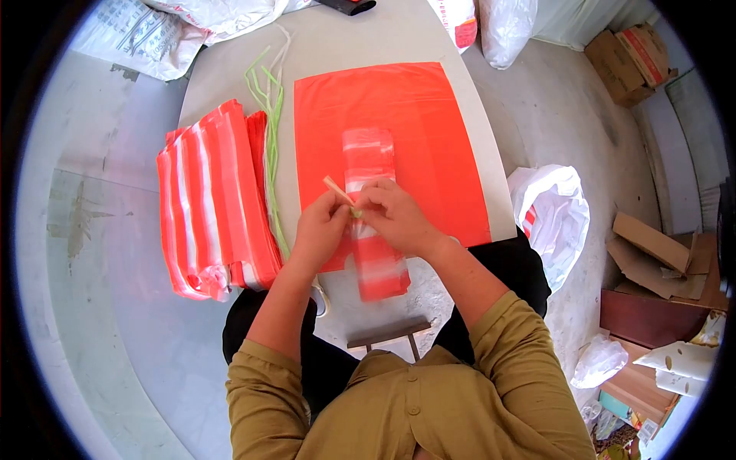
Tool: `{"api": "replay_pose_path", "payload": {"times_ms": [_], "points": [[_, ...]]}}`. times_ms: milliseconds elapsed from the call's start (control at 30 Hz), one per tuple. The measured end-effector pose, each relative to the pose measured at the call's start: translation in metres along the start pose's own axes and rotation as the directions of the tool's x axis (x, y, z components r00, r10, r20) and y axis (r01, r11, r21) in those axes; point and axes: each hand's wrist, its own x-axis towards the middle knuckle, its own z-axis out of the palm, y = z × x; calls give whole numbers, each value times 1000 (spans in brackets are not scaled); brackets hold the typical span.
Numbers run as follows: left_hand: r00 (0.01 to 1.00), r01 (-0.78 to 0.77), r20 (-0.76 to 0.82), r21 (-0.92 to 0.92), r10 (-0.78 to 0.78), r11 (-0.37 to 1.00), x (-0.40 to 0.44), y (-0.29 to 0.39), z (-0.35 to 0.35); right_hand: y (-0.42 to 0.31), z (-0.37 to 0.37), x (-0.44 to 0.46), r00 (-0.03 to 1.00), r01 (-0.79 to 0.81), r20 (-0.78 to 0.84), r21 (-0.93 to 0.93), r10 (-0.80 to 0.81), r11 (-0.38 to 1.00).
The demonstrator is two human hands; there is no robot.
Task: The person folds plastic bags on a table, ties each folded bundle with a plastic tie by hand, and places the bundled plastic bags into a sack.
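Note:
A folded bundle of red-and-white striped plastic bags (370, 157) lies lengthwise over a red sheet (437, 153), its near end reaching past the sheet's front edge. My left hand (326, 222) and my right hand (392, 218) meet at the bundle's middle, both with fingers pinched. Between the fingertips shows a bit of light green tie string (357, 214), which both hands grip. A thin tan strip (337, 188) sticks out up and left beside my left fingers; which hand holds it, I cannot tell.
At the left lies a thick stack of striped bags (211, 207), with loose green strings (272, 146) beside it on the table (337, 38). White sacks (138, 38) stand at the far left. An open white bag (548, 218) and cardboard boxes (659, 257) are on the right.

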Motion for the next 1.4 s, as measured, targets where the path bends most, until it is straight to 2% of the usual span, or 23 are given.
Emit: {"api": "replay_pose_path", "payload": {"times_ms": [100,200,300,400,500,600,700,800,900,933,1000,1100,1200,1300,1400], "points": [[988,-91,-100,208,114,974,1,1,3,-2,-3,-4,1000,-19,24,54,17,998],[964,-135,-159,393,212,909,1,10,6,0,-10,-11,991,128,58,-84,-123,988],[949,-114,-169,602,265,790,7,5,5,0,-21,-17,970,182,191,-155,-152,971],[956,-72,-171,650,238,756,10,7,6,3,-25,-20,942,298,243,-280,-233,913],[945,-43,-227,628,236,777,7,17,6,-5,-31,-23,972,175,201,-270,-122,947],[910,-129,-302,445,284,886,1,16,-2,1,-24,-29,976,-20,-213,-324,-52,946],[993,-53,-92,220,75,974,-4,-1,-7,10,-28,-31,984,-175,-86,-388,153,905],[999,37,18,-143,-35,989,-14,-6,4,3,-24,-31,953,-303,-14,-61,302,951],[993,116,32,-228,-111,967,-17,6,6,3,-22,-24,913,-397,-14,211,408,893],[990,139,49,-268,-131,953,-17,6,5,-5,-24,-23,889,-434,16,345,457,832],[982,187,82,-344,-169,920,-15,8,4,-24,-30,-21,840,-484,100,584,533,652],[972,234,156,-678,-175,697,-24,20,2,-16,-33,-21,947,-320,249,665,204,674],[963,263,174,-770,-205,581,-24,9,-1,-4,-24,-21,972,-234,108,418,208,878],[966,257,226,-805,-123,535,-18,4,2,-13,-13,-23,920,-354,57,545,387,760],[976,208,157,-888,-153,411,-19,17,9,-7,2,-31,878,-449,222,690,425,568]]}}
